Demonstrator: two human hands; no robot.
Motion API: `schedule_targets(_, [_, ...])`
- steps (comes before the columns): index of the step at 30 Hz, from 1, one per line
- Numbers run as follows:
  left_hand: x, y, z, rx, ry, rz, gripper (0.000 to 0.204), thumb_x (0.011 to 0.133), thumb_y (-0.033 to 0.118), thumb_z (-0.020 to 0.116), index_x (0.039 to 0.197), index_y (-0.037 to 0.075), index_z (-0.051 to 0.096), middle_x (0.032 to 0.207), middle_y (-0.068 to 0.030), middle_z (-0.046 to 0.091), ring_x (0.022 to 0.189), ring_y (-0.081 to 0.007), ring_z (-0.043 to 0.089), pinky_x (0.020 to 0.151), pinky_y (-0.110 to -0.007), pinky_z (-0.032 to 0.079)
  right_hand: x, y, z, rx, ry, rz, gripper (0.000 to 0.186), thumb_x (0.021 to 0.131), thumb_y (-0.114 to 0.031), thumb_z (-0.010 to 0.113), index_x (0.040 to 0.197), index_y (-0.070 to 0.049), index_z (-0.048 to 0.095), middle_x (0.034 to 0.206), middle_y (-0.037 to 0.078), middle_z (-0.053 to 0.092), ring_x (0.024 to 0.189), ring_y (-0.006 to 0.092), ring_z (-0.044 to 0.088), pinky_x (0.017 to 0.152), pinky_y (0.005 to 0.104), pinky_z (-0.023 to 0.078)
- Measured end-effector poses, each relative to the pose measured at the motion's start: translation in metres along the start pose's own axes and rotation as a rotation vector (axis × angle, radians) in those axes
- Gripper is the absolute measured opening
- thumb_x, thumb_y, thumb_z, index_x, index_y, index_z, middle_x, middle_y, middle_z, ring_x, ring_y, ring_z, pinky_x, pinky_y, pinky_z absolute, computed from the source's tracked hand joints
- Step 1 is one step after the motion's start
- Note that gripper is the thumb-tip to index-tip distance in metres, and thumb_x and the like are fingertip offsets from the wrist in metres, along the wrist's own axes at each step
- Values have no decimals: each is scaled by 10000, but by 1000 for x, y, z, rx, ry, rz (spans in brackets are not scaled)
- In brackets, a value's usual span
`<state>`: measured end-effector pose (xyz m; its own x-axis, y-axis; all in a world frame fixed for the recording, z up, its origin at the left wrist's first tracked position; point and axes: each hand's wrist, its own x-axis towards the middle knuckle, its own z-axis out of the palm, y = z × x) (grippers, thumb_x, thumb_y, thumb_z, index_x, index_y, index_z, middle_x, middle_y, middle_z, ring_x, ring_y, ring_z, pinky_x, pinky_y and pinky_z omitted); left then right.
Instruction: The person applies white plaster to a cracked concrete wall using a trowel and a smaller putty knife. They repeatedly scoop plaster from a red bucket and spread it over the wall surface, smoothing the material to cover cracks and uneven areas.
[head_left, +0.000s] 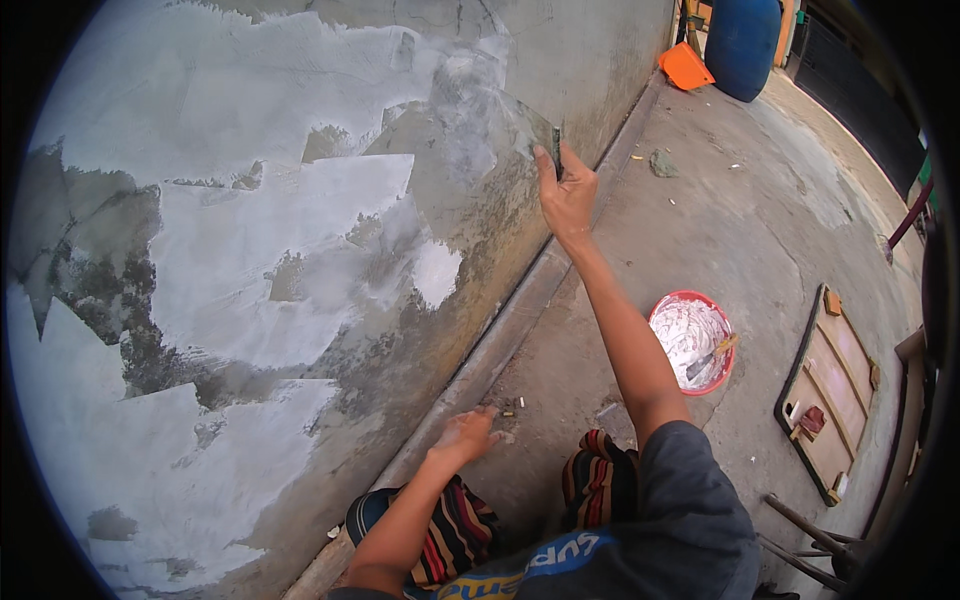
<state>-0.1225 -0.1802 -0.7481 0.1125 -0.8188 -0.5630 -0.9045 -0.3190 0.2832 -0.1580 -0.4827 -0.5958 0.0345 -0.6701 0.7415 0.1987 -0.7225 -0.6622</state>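
Observation:
My right hand (568,195) is raised against the grey wall (440,200), closed around a flat scraper (557,140). Its dark edge shows between thumb and fingers; the rest is hard to tell from the wall. Patches of white filler (270,260) cover much of the wall, with bare, stained cement between them. Low down, by the foot of the wall, my left hand (468,435) hangs over my knee, fingers apart and holding nothing visible. Right of my right forearm stands a red-rimmed tub (731,368) of white paste, with a putty knife (712,357) lying in it.
A framed wooden panel (838,375) lies on the concrete floor at the right, small items on it. Beside it are dark poles or legs (815,545). Far back stand a blue barrel (742,45) and an orange dustpan (686,66). A low ledge (520,310) runs along the wall's foot.

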Motion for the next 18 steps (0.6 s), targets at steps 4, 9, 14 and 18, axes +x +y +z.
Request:
schedule_targets(4, [-6, -14, 8, -36, 20, 14, 480, 896, 355, 598, 1229, 33, 471, 1235, -210, 560, 1152, -384, 548, 958, -481, 440, 12, -12, 15, -215, -132, 41, 283, 859, -54, 613, 1134, -27, 671, 841, 166, 702, 631, 186, 641, 606, 264, 489])
schedule_targets(9, [-5, -16, 9, -32, 49, -5, 492, 898, 361, 586, 1226, 7, 487, 1192, -232, 581, 1137, -388, 550, 965, -462, 429, -34, -38, 36, -102, -135, -365, 391, 807, 23, 605, 1192, -42, 640, 1006, 160, 697, 848, 242, 701, 690, 298, 538])
schedule_targets(14, [-5, -5, -3, -21, 19, 3, 489, 904, 369, 574, 1217, 4, 486, 1208, -234, 570, 1144, -389, 542, 964, -462, 429, -18, -40, 25, -43, -142, -355, 489, 772, 68, 592, 1238, -79, 616, 1109, 172, 666, 976, 300, 671, 776, 330, 546])
schedule_targets(18, [-3, -5, 7, -8, 66, 32, 484, 903, 371, 572, 1210, 5, 490, 1178, -237, 582, 1140, -384, 545, 961, -465, 428, 5, -41, 47, -88, -27, -340, 450, 773, 82, 591, 1192, -71, 652, 1158, 152, 658, 1042, 274, 659, 790, 317, 539])
